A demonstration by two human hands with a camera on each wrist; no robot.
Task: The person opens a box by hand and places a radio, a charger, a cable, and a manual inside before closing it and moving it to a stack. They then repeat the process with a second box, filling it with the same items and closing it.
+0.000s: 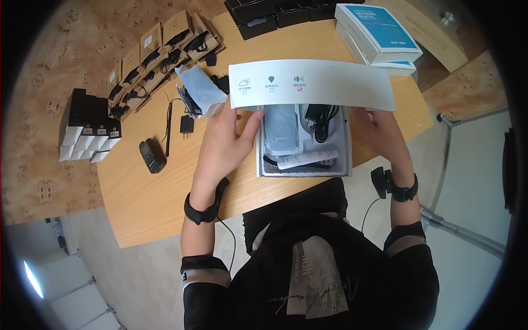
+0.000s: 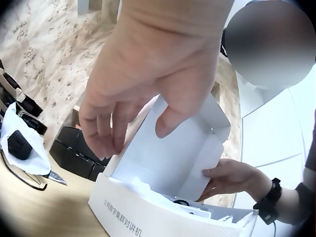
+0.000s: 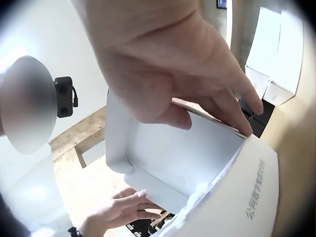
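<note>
A white box [image 1: 260, 159] stands at the table's near edge with its hinged lid [image 1: 313, 88] raised. Inside lie a bluish plastic-wrapped item [image 1: 280, 129], a black charger with a coiled cable [image 1: 320, 120] and a white printed strip [image 1: 308, 159] over a black strap. My left hand [image 1: 225, 137] grips the lid's left side, thumb on the inner face and fingers over the outside, as the left wrist view shows. On the opposite side my right hand [image 1: 379, 132] holds the lid in the same way; the lid's end hides some of its fingers in the head view.
To the left lie a black handheld device [image 1: 152, 155], a black power adapter [image 1: 187, 125] and a plastic bag [image 1: 202, 91]. Brown cartons with cables [image 1: 176, 30] line the far left. Black boxes [image 1: 258, 25] and blue-and-white boxes [image 1: 379, 33] stand at the back.
</note>
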